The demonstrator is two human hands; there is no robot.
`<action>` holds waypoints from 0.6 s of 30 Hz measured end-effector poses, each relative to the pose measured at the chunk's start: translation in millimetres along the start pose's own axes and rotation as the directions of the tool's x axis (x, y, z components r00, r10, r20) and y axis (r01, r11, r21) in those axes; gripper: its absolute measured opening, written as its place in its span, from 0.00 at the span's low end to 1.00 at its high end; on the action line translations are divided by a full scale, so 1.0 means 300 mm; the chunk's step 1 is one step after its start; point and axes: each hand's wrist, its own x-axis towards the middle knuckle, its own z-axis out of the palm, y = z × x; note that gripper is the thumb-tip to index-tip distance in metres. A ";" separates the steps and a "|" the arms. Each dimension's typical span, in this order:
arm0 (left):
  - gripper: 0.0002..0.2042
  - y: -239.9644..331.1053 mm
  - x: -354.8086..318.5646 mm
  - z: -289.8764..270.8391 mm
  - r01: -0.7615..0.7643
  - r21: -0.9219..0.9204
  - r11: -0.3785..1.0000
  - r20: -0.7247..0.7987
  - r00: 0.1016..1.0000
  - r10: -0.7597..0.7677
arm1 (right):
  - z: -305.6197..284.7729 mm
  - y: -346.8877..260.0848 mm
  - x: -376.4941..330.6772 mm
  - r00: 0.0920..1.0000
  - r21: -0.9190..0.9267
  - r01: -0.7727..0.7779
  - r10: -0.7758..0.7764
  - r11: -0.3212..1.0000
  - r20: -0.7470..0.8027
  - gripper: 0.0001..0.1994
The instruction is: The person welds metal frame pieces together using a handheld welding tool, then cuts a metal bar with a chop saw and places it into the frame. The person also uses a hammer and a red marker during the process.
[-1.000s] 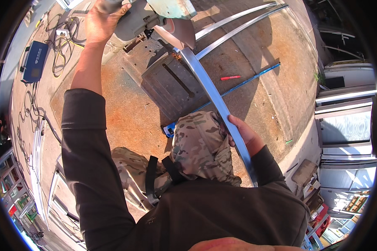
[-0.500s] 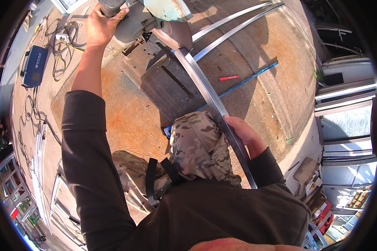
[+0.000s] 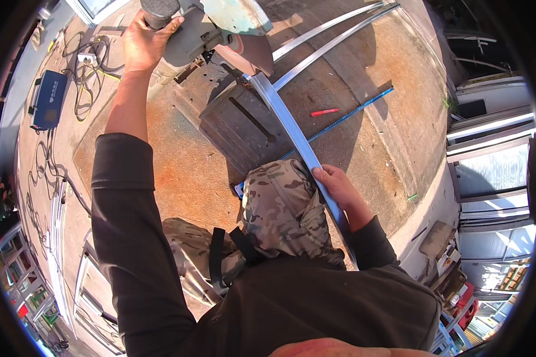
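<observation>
At the top of the view, my left hand (image 3: 145, 44) is wrapped round a dark rounded part of a cut-off saw (image 3: 190, 38). The saw's reddish-brown disc (image 3: 253, 55) shows below a pale green guard. My right hand (image 3: 338, 185) grips a long silver metal bar (image 3: 292, 128), thumb on top and the other fingers mostly hidden beneath. Its far end lies at the lower edge of the disc; whether they touch I cannot tell. The near end passes beside my right thigh and under my forearm. Below the disc is the saw's dark slotted base (image 3: 238, 131).
Two more metal bars (image 3: 315, 65) stretch off to the far right. A red pen (image 3: 324, 112) and an extended blue tape measure (image 3: 360, 108) lie on the rust-stained ground. To the left are a blue box-shaped machine (image 3: 49, 100) and tangled cables (image 3: 84, 89). Framed panels (image 3: 493, 172) line the right.
The bar has turned about its length, so a wide, bluish-bright face now points up. My right hand has shifted slightly left with it. The left hand stays on the saw.
</observation>
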 end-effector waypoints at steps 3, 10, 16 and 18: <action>0.22 0.004 -0.001 -0.006 0.002 -0.008 1.000 0.004 1.000 -0.002 | -0.012 0.012 0.004 1.000 0.035 -0.022 0.022 0.999 0.014 0.20; 0.22 -0.011 0.001 -0.010 -0.045 0.058 0.997 -0.010 0.999 0.046 | -0.012 0.013 0.002 0.999 0.066 -0.031 0.030 0.997 0.016 0.19; 0.22 -0.003 0.002 -0.004 -0.067 0.025 0.997 -0.026 0.997 0.068 | -0.016 -0.024 -0.022 0.997 0.174 -0.075 0.068 0.982 0.046 0.18; 0.22 0.004 0.000 -0.007 -0.048 0.057 0.997 -0.011 0.999 0.048 | -0.015 -0.032 -0.026 0.995 0.118 -0.092 0.088 0.989 0.038 0.20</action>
